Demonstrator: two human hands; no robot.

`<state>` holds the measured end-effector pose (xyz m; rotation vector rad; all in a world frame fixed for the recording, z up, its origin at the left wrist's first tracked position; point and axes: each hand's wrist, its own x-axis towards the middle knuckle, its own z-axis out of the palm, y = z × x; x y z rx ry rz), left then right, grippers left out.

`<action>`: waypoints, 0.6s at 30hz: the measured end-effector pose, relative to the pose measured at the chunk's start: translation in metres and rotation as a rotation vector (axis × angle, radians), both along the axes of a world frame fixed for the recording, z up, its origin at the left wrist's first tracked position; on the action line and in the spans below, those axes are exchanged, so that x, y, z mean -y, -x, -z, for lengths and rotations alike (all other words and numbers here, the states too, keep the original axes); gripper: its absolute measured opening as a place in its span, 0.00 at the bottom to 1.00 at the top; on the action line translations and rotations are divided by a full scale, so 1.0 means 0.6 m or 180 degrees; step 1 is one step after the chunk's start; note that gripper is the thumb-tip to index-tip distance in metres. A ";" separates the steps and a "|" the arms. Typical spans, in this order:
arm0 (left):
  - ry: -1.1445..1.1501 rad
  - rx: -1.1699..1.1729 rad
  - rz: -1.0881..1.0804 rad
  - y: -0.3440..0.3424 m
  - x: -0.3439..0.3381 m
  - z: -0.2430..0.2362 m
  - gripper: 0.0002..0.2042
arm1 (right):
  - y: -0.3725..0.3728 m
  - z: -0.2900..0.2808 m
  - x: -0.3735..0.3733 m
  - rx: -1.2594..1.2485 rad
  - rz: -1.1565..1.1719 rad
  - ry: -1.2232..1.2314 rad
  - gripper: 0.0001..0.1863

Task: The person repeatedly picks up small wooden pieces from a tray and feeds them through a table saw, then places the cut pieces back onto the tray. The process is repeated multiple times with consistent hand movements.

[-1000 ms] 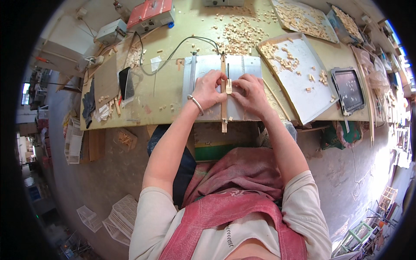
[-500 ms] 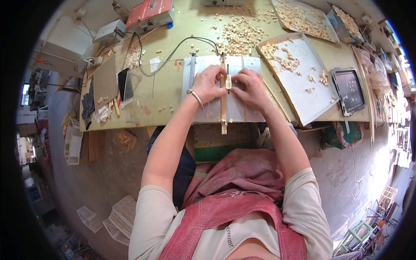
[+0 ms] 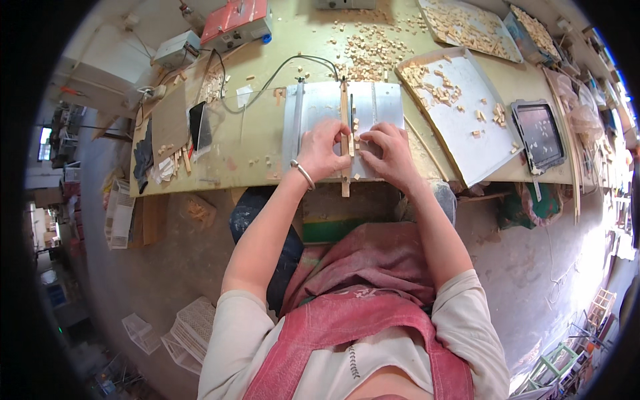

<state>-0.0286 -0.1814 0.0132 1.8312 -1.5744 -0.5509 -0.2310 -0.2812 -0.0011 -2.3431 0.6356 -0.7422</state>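
Note:
A flat metal saw table (image 3: 387, 100) is set in the workbench, with a thin dark blade (image 3: 352, 107) standing up through it. Along the blade's left side runs a wooden guide strip (image 3: 345, 100). My left hand (image 3: 323, 151) pinches a short pale wood stick (image 3: 351, 145) against that strip, just nearer to me than the blade. My right hand (image 3: 392, 155) is on the right side of the table, thumb and fingers apart, with nothing visible between them. Small cut wood blocks (image 3: 356, 125) lie between the blade and my right fingers.
Many little wood blocks (image 3: 373, 53) are scattered behind the saw. To the right are a pale tray (image 3: 470, 157) with blocks and a black-framed tray (image 3: 539, 137). A red machine box (image 3: 233, 23), a cable (image 3: 267, 80) and a dark glove (image 3: 143, 160) are on the left.
Both hands have drawn back toward me from beside the blade. The right fingers have come away from the wood, and small blocks now show beside the blade.

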 end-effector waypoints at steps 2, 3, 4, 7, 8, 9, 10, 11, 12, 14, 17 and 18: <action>0.0014 -0.0056 -0.0041 0.007 -0.004 -0.004 0.20 | 0.002 0.006 -0.005 0.0168 0.0070 -0.0047 0.14; 0.0040 -0.0090 -0.0067 0.009 -0.004 -0.005 0.19 | 0.002 0.007 -0.007 0.0251 0.0112 -0.0080 0.14; 0.0067 -0.0124 -0.0093 0.010 -0.004 -0.006 0.18 | 0.001 0.007 -0.008 0.0334 0.0152 -0.0113 0.14; 0.0148 -0.0124 -0.0073 0.010 -0.008 -0.003 0.17 | -0.001 0.006 -0.015 0.0312 0.0189 -0.0031 0.13; 0.0141 -0.0103 -0.0075 0.010 -0.008 0.000 0.19 | -0.002 0.006 -0.016 0.0320 0.0151 0.0049 0.12; 0.0134 -0.0081 -0.0076 0.008 -0.009 0.003 0.20 | -0.003 0.005 -0.018 0.0329 0.0113 0.0128 0.12; 0.0126 -0.0059 -0.0077 0.007 -0.010 0.005 0.21 | -0.006 0.005 -0.019 0.0338 0.0076 0.0206 0.11; 0.0108 -0.0053 -0.0082 0.009 -0.009 0.003 0.21 | -0.007 0.006 -0.019 0.0301 0.0061 0.0269 0.11; 0.0089 -0.0048 -0.0086 0.011 -0.009 -0.001 0.21 | -0.009 0.007 -0.020 0.0265 0.0047 0.0332 0.11; 0.0065 -0.0033 -0.0087 0.012 -0.009 -0.002 0.21 | -0.011 0.010 -0.020 0.0241 0.0053 0.0399 0.10; 0.0053 0.0003 -0.0069 0.011 -0.010 -0.002 0.21 | -0.009 0.014 -0.016 0.0277 0.0208 0.0367 0.10; 0.0049 0.0022 -0.0057 0.010 -0.011 -0.003 0.21 | -0.003 0.018 -0.008 0.0287 0.0323 0.0324 0.09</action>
